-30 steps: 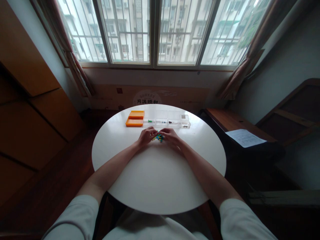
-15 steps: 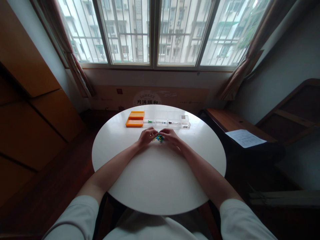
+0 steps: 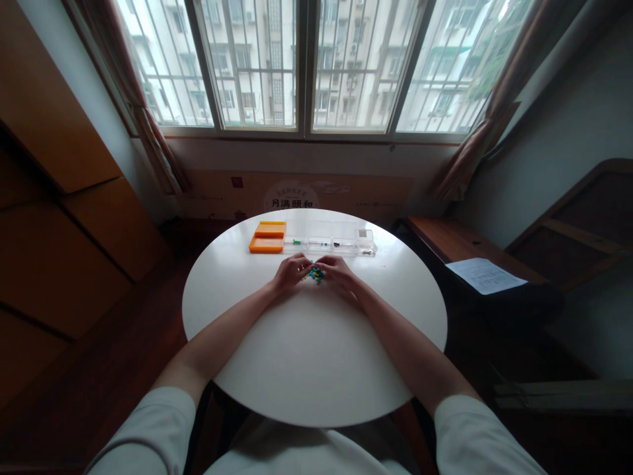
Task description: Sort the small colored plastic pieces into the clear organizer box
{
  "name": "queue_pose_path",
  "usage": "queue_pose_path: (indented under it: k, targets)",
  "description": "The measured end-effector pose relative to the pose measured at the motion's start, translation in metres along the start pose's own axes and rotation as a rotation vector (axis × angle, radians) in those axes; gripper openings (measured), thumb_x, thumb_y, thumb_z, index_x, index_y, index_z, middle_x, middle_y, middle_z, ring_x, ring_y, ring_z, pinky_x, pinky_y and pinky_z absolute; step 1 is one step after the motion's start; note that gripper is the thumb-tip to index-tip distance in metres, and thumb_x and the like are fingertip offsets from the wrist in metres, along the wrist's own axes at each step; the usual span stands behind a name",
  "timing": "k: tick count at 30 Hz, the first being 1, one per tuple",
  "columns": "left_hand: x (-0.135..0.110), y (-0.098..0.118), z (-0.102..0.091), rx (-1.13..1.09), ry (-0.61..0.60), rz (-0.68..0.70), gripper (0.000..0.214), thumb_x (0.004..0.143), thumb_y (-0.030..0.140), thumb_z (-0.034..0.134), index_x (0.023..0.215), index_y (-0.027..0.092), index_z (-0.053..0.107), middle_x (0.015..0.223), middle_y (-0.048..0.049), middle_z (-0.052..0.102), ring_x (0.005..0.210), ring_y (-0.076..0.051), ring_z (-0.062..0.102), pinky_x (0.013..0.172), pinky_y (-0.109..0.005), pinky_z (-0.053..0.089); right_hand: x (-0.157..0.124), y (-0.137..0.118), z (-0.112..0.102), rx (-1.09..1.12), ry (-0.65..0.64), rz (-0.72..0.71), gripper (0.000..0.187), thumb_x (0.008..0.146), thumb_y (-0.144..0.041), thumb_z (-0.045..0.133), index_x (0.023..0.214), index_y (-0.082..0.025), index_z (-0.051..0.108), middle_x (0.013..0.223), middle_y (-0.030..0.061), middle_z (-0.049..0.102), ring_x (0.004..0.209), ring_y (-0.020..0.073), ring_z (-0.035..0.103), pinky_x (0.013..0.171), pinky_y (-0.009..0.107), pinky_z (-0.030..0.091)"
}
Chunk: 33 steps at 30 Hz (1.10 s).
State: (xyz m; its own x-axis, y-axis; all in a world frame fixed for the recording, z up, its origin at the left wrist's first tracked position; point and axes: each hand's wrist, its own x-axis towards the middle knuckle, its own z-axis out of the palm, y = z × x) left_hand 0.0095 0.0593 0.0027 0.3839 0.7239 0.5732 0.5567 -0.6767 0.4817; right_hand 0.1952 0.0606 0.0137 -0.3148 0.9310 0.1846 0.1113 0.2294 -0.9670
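A small pile of green, blue and yellow pieces (image 3: 317, 274), too small to name, lies on the white table (image 3: 316, 349). My left hand (image 3: 291, 270) is at the left of the pile, its fingers bent and drawn together at the tips. From the other side my right hand (image 3: 337, 268) reaches in, thumb and fingers closed over the pile's edge. The fingertips of both hands nearly meet above the pieces. Whatever they pinch is too small to make out.
Behind the hands sits a clear compartment box (image 3: 345, 248) with a few small items, including a green piece (image 3: 297, 242). An orange tray (image 3: 268, 239) adjoins it on the left. A sheet of paper (image 3: 485, 274) lies on the brown bench (image 3: 445, 239) to the right.
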Motion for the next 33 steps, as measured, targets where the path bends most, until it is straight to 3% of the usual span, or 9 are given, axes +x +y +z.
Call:
queue_pose_path:
  k: [33]
  targets:
    - [0.0013,-0.0047,0.0037,-0.054,-0.002,0.005,0.028,0.084,0.040,0.054,0.078,0.016,0.068,0.074,-0.0013,0.058,0.058,-0.007,0.051,0.056,-0.020,0.041,0.0005,0.0021,-0.0013,-0.007,-0.003,0.004,0.040,0.060,-0.049,0.070,0.075,-0.012,0.068,0.069,0.0049,0.066,0.062,0.0137,0.056,0.060,0.026,0.042]
